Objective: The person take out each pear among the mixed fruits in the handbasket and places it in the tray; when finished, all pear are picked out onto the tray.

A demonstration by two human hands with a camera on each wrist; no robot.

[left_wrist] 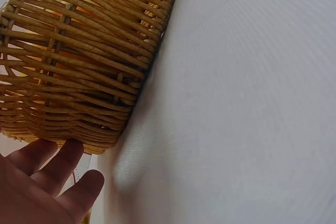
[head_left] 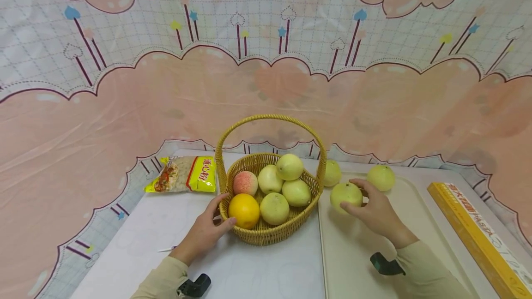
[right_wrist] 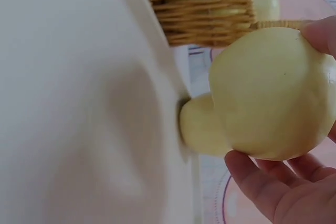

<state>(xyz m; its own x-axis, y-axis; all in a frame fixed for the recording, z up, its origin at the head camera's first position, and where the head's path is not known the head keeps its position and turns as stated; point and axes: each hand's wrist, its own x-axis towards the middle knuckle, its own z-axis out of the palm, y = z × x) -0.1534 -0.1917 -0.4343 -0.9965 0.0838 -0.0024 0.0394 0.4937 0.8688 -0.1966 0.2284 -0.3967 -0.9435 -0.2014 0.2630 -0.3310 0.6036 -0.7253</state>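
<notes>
My right hand (head_left: 380, 211) holds a pale green round fruit (head_left: 346, 196) between thumb and fingers, raised above the beige tray (head_left: 353, 262). In the right wrist view the held fruit (right_wrist: 273, 93) looks smooth and pale, and partly covers another fruit (right_wrist: 202, 127) behind it. At the left side of the wicker basket (head_left: 266, 238), my left hand (head_left: 205, 230) grips the rim, its thumb beside an orange (head_left: 244, 211). The left wrist view shows fingertips (left_wrist: 73, 148) against the woven wall (left_wrist: 79, 66). The basket holds the orange, a peach (head_left: 245, 182) and several pale green fruits (head_left: 275, 208).
Two more pale green fruits, one beside the basket (head_left: 332, 173) and one farther right (head_left: 380, 177), sit at the tray's back. A yellow food packet (head_left: 187, 174) lies left of the basket. A long pasta box (head_left: 478, 239) lies right of the tray. Patterned cloth hangs behind.
</notes>
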